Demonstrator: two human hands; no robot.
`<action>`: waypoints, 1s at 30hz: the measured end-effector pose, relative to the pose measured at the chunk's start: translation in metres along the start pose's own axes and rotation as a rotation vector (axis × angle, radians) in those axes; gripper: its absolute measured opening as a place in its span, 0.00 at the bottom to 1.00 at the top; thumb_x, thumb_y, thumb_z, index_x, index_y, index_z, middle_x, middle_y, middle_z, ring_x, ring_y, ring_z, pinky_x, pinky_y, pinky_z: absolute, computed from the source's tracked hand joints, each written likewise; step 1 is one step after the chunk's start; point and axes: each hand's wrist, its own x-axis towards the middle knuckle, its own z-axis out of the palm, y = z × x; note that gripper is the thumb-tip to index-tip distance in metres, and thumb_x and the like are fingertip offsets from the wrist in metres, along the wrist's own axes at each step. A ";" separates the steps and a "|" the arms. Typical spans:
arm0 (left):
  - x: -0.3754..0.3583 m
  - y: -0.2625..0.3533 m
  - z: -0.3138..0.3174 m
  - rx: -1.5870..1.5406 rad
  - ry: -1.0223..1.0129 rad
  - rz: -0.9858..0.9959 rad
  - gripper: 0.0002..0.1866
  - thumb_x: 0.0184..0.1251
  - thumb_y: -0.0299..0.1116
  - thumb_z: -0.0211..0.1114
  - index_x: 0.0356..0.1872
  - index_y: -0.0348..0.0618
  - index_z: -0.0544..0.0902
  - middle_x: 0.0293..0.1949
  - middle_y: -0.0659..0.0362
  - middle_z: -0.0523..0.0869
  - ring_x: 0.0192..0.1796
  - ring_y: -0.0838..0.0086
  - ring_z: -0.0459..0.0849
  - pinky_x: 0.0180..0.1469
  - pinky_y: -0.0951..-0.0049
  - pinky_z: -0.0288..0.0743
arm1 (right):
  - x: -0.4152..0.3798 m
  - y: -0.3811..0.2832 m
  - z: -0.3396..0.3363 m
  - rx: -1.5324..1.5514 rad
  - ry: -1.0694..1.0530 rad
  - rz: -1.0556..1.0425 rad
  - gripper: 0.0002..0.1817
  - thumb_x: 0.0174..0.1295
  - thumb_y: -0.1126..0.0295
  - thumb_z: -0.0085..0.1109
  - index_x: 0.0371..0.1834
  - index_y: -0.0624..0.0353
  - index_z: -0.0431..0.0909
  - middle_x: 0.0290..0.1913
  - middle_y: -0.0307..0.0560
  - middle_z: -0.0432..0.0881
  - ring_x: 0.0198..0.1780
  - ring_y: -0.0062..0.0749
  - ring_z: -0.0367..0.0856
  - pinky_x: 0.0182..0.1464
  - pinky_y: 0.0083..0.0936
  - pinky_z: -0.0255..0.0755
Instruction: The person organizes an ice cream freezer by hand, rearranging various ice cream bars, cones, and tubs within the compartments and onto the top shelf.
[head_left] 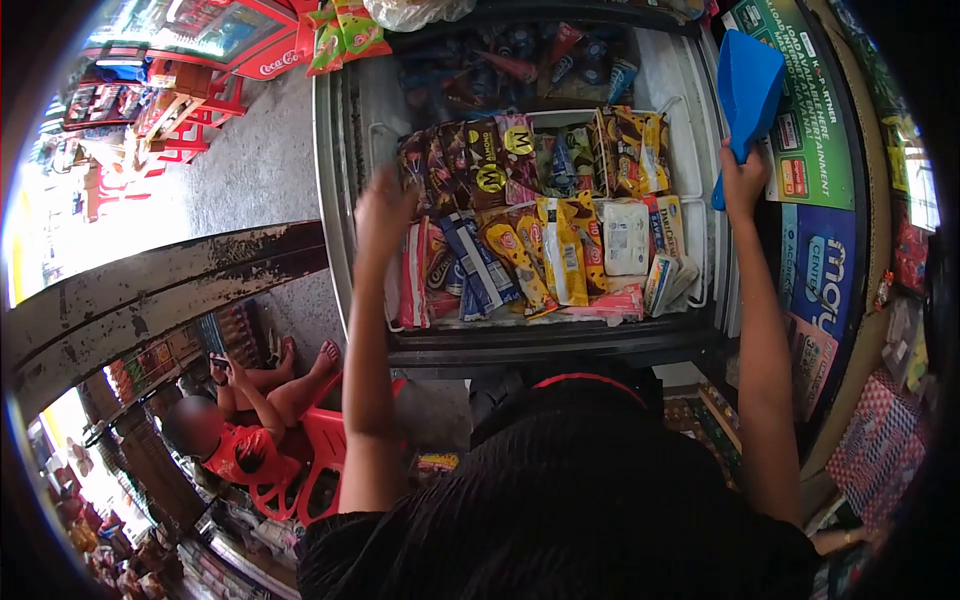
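Clutching a flat blue plastic scoop (748, 85), right hand (742, 182); left hand (383, 212) spread over glossy ice-cream wrappers (520, 255).

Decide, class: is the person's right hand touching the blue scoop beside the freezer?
Touching. The head view shows the right hand with its fingers closed around the handle of the blue scoop, holding it upright at the freezer's right edge.

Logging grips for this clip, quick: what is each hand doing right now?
Left hand: over the ice cream packets in the freezer; blurred, grip cannot be told.
Right hand: closed on the blue scoop.
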 end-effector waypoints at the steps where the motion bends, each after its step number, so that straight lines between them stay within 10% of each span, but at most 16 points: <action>1: -0.019 -0.015 0.010 0.097 -0.068 0.017 0.28 0.56 0.47 0.68 0.53 0.40 0.76 0.38 0.44 0.84 0.45 0.54 0.84 0.47 0.56 0.76 | 0.000 0.000 0.001 0.004 0.002 -0.003 0.09 0.52 0.71 0.60 0.36 0.62 0.80 0.32 0.50 0.83 0.34 0.41 0.82 0.41 0.33 0.73; 5: -0.089 -0.036 0.050 0.411 -0.254 -0.118 0.31 0.55 0.44 0.68 0.58 0.43 0.70 0.45 0.45 0.80 0.44 0.45 0.82 0.44 0.53 0.76 | -0.002 0.003 0.002 0.008 0.019 -0.046 0.10 0.52 0.71 0.59 0.36 0.63 0.80 0.33 0.51 0.83 0.35 0.44 0.82 0.42 0.34 0.73; 8: -0.107 -0.054 0.068 0.433 0.063 0.256 0.30 0.57 0.38 0.66 0.61 0.45 0.67 0.49 0.45 0.76 0.43 0.44 0.80 0.44 0.52 0.76 | -0.006 -0.005 0.002 -0.098 0.032 -0.143 0.14 0.51 0.72 0.57 0.42 0.66 0.77 0.40 0.60 0.79 0.43 0.54 0.78 0.47 0.39 0.71; 17: -0.105 -0.035 0.039 0.095 0.141 -0.075 0.27 0.59 0.23 0.54 0.63 0.40 0.67 0.48 0.40 0.79 0.47 0.46 0.79 0.44 0.54 0.75 | 0.013 -0.080 0.026 0.096 -0.123 -0.132 0.21 0.58 0.70 0.60 0.55 0.60 0.69 0.34 0.58 0.80 0.33 0.46 0.82 0.35 0.34 0.72; 23: -0.117 -0.045 0.056 -0.573 0.220 -0.045 0.26 0.56 0.16 0.50 0.60 0.34 0.70 0.48 0.41 0.82 0.47 0.58 0.84 0.49 0.68 0.76 | 0.180 -0.145 0.060 0.519 -0.088 0.142 0.26 0.53 0.63 0.64 0.54 0.62 0.70 0.32 0.43 0.77 0.23 0.23 0.74 0.24 0.24 0.69; 27: -0.125 -0.043 0.068 -0.777 0.209 -0.190 0.25 0.57 0.15 0.49 0.59 0.33 0.71 0.46 0.50 0.82 0.49 0.70 0.81 0.52 0.73 0.73 | 0.322 -0.151 0.094 0.675 -0.247 0.202 0.13 0.48 0.63 0.65 0.32 0.60 0.77 0.21 0.41 0.75 0.18 0.25 0.73 0.23 0.23 0.70; 30: -0.128 -0.048 0.071 -0.931 0.281 -0.212 0.26 0.55 0.16 0.52 0.60 0.35 0.70 0.47 0.54 0.81 0.47 0.73 0.80 0.50 0.76 0.73 | 0.432 -0.079 0.135 0.475 -0.280 0.194 0.17 0.47 0.61 0.71 0.35 0.61 0.84 0.27 0.41 0.80 0.25 0.23 0.78 0.29 0.20 0.72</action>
